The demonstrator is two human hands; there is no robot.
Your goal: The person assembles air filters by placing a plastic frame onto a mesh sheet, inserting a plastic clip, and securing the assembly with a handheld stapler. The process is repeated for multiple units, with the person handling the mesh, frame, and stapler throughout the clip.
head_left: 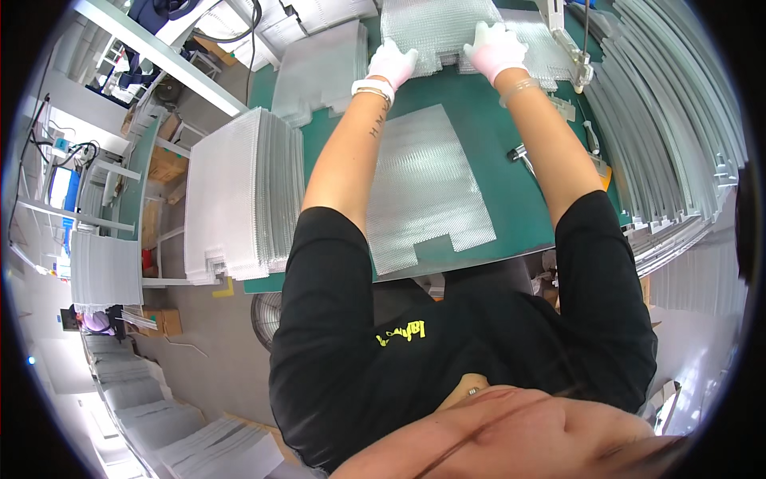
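Bright, even light; rim bent, perhaps blurred.

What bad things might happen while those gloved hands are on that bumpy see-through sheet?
The left hand and right hand press only the near edge of the mesh sheet, so it might slide or bend. The tall sheet stack overhangs the green table and might tip if bumped.

1. Counter (487,172): green top.
2. Near edge: flat mesh sheet (423,191) with notched corner.
3. Far side: further mesh sheets (443,28), overlapping.
4. Left: pale sheet stack (319,68).
5. Right: small metal tool (520,156).
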